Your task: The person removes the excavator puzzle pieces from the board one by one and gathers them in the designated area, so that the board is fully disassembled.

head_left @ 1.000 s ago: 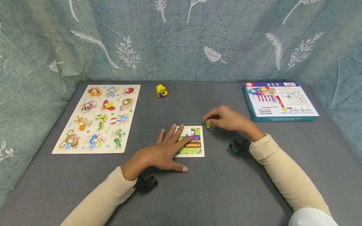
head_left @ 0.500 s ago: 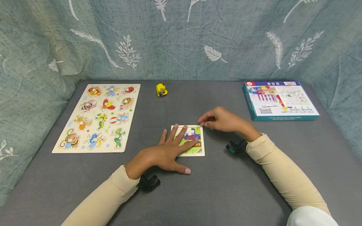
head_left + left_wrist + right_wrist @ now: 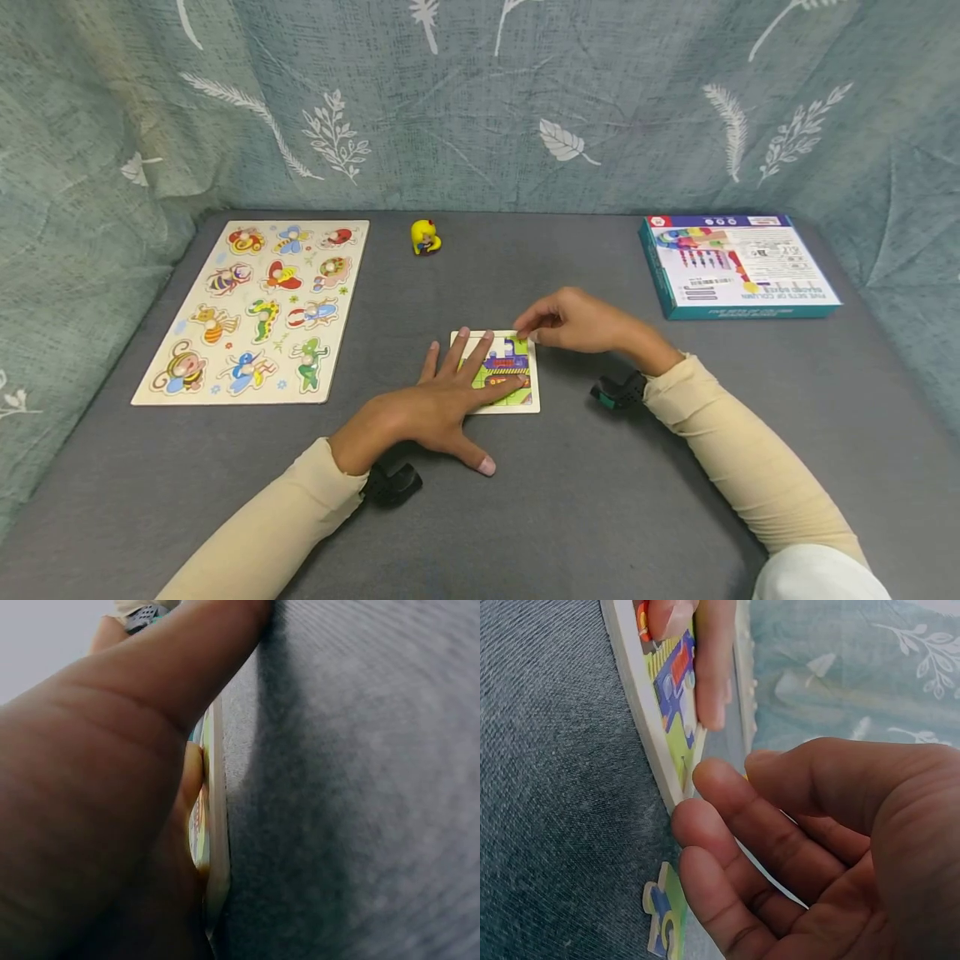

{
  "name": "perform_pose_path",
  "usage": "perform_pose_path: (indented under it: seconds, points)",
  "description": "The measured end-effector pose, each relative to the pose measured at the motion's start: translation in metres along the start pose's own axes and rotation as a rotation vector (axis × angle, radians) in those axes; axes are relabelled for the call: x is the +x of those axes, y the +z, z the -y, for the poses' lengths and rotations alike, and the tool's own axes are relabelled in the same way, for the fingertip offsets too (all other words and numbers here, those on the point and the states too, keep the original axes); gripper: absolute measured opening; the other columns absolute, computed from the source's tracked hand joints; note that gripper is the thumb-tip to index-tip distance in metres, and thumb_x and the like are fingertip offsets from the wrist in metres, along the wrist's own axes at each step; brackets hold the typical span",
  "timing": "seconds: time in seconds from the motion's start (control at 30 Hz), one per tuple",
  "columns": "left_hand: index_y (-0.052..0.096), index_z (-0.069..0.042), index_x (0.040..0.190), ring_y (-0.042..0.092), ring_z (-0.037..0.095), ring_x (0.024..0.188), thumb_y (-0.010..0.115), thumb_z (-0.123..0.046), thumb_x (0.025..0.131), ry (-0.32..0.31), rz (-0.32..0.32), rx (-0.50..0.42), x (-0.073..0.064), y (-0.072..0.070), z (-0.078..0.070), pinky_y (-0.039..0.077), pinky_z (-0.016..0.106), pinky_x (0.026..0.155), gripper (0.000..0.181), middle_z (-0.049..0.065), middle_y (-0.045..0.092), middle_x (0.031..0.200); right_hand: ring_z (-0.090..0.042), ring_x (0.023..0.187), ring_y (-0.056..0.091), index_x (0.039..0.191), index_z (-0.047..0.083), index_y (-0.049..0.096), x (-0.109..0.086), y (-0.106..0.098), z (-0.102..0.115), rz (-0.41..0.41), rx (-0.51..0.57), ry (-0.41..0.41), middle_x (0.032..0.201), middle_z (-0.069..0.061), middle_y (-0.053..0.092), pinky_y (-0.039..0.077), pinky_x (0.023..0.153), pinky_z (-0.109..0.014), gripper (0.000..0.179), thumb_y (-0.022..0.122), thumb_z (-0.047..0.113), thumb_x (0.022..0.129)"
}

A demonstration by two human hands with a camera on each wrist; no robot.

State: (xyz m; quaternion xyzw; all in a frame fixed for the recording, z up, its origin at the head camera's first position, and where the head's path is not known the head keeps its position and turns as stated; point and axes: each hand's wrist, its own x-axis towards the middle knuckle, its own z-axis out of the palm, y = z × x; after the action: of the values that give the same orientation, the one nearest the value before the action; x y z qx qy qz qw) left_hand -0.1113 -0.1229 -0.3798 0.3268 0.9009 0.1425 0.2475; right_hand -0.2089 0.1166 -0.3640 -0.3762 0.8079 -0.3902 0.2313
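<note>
My left hand (image 3: 431,417) lies spread over a small square puzzle board (image 3: 534,392), hiding its left part. Its fingers press on the picture of a purple and orange vehicle on green. At the board's far right corner is my right hand (image 3: 585,321), fingers loosely bent. In the right wrist view, the right fingertips (image 3: 705,825) are at the board's corner, with thumb and fingers apart and nothing seen between them. A loose green and blue jigsaw piece (image 3: 667,911) lies on the table beside those fingers. The right hand hides that piece in the head view.
A large peg board with insect figures (image 3: 285,333) lies on the left. A small yellow-haired figurine (image 3: 425,238) stands at the back. A flat teal and white box (image 3: 738,271) sits at the back right, before a hanging leaf-patterned curtain (image 3: 465,125).
My right hand has moved left from over the loose jigsaw piece to the board's corner. The left hand has stayed on the board, shifting slightly right.
</note>
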Motion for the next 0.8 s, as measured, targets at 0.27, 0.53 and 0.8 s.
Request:
perform_pose_path:
  seconds: [0.27, 0.53, 0.8]
  points:
    - [0.018, -0.04, 0.155, -0.033, 0.035, 0.138, 0.076, -0.069, 0.066, 0.002, 0.007, 0.001, 0.0, 0.0, 0.001, -0.014, 0.066, 0.104, 0.111, 0.009, -0.026, 0.158, -0.018, 0.086, 0.065, 0.113, -0.003, 0.07, 0.004, 0.003, 0.0, 0.002, -0.001, -0.015, 0.102, -0.009, 0.071, 0.052, 0.072, -0.031, 0.022, 0.058, 0.0, 0.094]
    - [0.017, -0.039, 0.156, -0.032, 0.036, 0.138, 0.075, -0.07, 0.067, 0.006, 0.01, 0.004, 0.0, -0.001, 0.001, -0.014, 0.067, 0.103, 0.11, 0.011, -0.025, 0.158, -0.017, 0.09, 0.065, 0.116, -0.003, 0.068, 0.008, 0.005, 0.002, 0.047, 0.024, 0.005, 0.107, -0.009, 0.07, 0.051, 0.075, -0.031, 0.024, 0.055, 0.004, 0.097]
    - [0.016, -0.04, 0.155, -0.034, 0.034, 0.137, 0.075, -0.07, 0.067, -0.01, 0.026, 0.002, 0.001, -0.001, 0.0, -0.016, 0.066, 0.103, 0.11, 0.009, -0.025, 0.158, -0.021, 0.096, 0.064, 0.115, 0.0, 0.068, 0.011, 0.007, 0.006, 0.066, 0.097, 0.059, 0.107, -0.008, 0.069, 0.05, 0.084, -0.036, 0.038, 0.041, 0.024, 0.106]
